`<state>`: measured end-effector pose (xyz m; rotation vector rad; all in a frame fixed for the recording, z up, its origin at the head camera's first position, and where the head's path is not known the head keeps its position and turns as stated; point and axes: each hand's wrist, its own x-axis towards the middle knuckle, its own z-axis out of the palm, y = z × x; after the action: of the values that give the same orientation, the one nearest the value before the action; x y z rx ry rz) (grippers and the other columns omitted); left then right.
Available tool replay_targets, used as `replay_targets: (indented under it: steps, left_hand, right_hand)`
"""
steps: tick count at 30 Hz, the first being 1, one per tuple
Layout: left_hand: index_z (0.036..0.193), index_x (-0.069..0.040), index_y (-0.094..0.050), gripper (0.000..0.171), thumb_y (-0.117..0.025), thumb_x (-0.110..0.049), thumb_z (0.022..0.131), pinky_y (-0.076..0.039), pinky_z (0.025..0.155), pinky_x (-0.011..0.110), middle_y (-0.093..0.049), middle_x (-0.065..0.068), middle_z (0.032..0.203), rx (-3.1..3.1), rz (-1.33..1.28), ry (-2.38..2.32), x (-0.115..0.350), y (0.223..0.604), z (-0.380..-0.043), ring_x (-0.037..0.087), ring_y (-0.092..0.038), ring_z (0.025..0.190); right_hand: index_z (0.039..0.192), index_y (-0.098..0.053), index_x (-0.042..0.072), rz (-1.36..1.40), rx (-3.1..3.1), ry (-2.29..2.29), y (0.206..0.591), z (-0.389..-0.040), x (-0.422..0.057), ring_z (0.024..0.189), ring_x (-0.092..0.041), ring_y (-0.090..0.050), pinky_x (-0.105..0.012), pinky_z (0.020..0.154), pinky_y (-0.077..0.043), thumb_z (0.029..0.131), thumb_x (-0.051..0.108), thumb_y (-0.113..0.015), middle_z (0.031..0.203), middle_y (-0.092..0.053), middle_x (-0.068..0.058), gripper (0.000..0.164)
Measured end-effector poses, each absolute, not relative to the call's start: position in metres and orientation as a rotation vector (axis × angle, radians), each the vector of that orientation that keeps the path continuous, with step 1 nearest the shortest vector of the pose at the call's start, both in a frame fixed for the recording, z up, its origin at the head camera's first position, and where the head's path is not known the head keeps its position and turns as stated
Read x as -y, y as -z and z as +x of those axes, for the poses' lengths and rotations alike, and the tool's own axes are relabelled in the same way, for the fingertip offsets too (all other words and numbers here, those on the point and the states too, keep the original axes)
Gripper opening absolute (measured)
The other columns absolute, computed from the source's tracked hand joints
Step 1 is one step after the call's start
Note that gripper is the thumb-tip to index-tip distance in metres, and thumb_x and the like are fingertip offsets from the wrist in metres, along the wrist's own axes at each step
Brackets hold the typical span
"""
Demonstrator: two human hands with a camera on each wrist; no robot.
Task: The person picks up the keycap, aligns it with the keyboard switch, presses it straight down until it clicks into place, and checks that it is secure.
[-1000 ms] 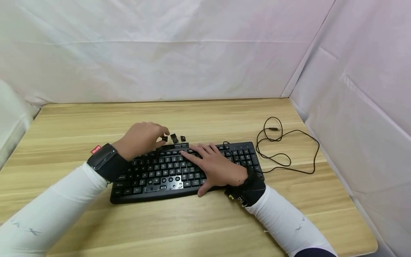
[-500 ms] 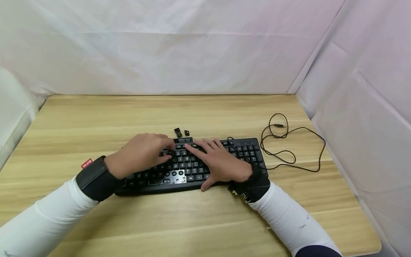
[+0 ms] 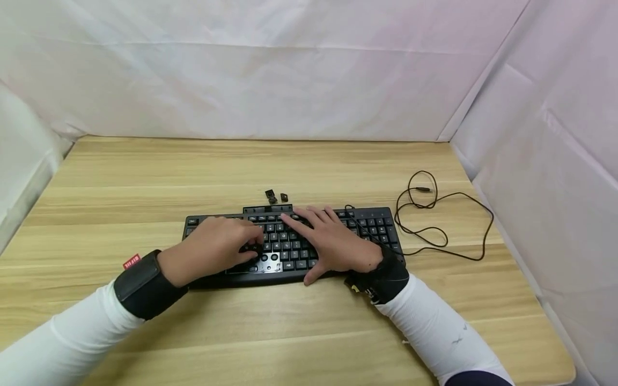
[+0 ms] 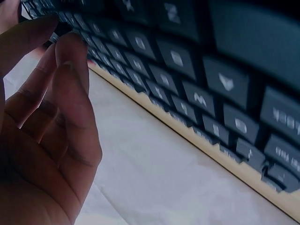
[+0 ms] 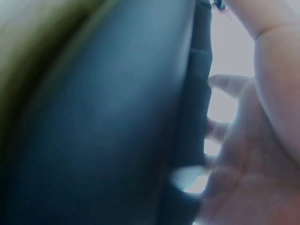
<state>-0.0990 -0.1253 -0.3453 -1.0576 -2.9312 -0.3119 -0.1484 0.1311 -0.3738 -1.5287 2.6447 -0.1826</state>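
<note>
A black computer keyboard lies on the wooden table, with a bare patch of round key posts near its front edge. Over its left half, my left hand pinches a small dark keycap between thumb and fingers; the keycap is mostly hidden. In the left wrist view, rows of lettered keys run beside that hand. My right hand rests flat with fingers spread across the keyboard's middle, thumb at the front edge. Several loose keycaps sit just behind the keyboard.
The keyboard's thin black cable loops over the table's right side, its plug inside a loop. Part of the cable crosses the keyboard's right end. White cloth hangs behind and to the right of the wooden table.
My left hand has taken a keycap from behind the keyboard and brought it nearer, down to the front bare patch. My right hand stays on the keyboard. The head view has shifted slightly.
</note>
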Motion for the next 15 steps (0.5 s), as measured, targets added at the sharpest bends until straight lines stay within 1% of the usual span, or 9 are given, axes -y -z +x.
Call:
replay_targets:
  steps: [6,12,15]
  left_hand:
    - [0.09,-0.021,-0.071,0.017,-0.077,-0.027,0.076,-0.052,0.052,0.03,-0.068,-0.005,0.085,2.917,-1.086,0.306,0.12,0.352,-0.093,0.006,-0.057,0.066]
    - [0.088,-0.02,-0.071,0.014,-0.076,-0.027,0.076,-0.052,0.051,0.029,-0.066,-0.004,0.084,2.912,-1.109,0.315,0.115,0.357,-0.091,0.006,-0.056,0.064]
    - [0.088,-0.019,-0.071,0.015,-0.076,-0.026,0.076,-0.053,0.051,0.029,-0.067,-0.003,0.086,2.901,-1.118,0.305,0.113,0.359,-0.091,0.007,-0.058,0.065]
  right_hand:
    - [0.153,-0.009,0.016,-1.516,-2.629,0.187,0.374,-0.149,-0.132,0.135,-0.033,-0.016,-0.065,0.105,-0.02,0.052,0.076,-0.068,0.152,-0.019,-0.017,0.131]
    - [0.153,-0.01,0.015,-1.526,-2.636,0.164,0.374,-0.148,-0.131,0.134,-0.034,-0.018,-0.064,0.104,-0.023,0.052,0.076,-0.069,0.152,-0.02,-0.018,0.131]
    - [0.152,-0.011,0.015,-1.53,-2.636,0.169,0.375,-0.148,-0.131,0.134,-0.034,-0.018,-0.065,0.104,-0.023,0.052,0.075,-0.069,0.152,-0.02,-0.017,0.131]
